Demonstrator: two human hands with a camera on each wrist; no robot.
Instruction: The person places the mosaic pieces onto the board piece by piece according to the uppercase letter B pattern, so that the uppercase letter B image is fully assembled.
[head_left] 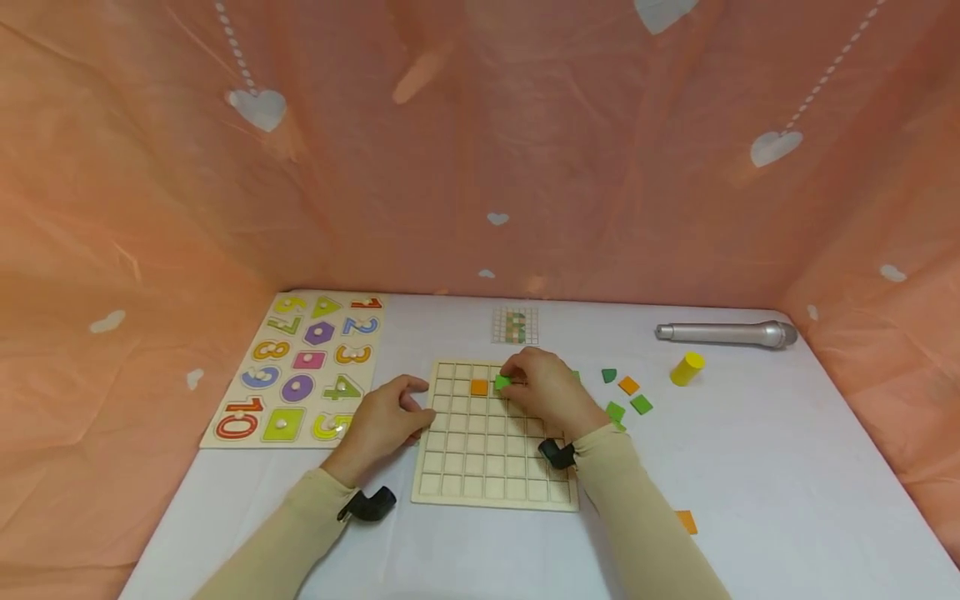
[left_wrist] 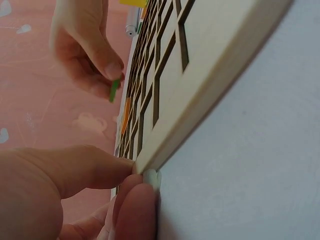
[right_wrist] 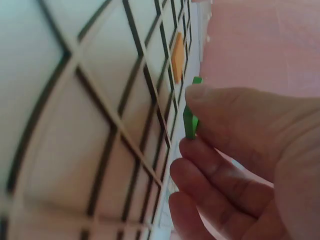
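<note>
A wooden grid board [head_left: 475,462] lies flat on the white table, with a square orange tile [head_left: 478,387] in one of its upper cells. At the board's left edge, my left hand [head_left: 384,421] holds the rim; the left wrist view shows the thumb and bent fingers right at the wooden edge. Over the board's upper part, my right hand [head_left: 546,387] pinches a small green tile [right_wrist: 190,117] between thumb and fingers. That tile is just right of the orange one and stands tilted close to the grid. My right hand and forearm hide much of the board's right side.
A number and shape puzzle board [head_left: 307,367] lies at left. Behind the grid is a small pattern card [head_left: 515,326]. Several loose tiles, including a green one [head_left: 641,404], lie right, near a yellow cylinder [head_left: 687,368] and silver microphone [head_left: 726,334]. Orange pieces [head_left: 686,522] lie near my right sleeve.
</note>
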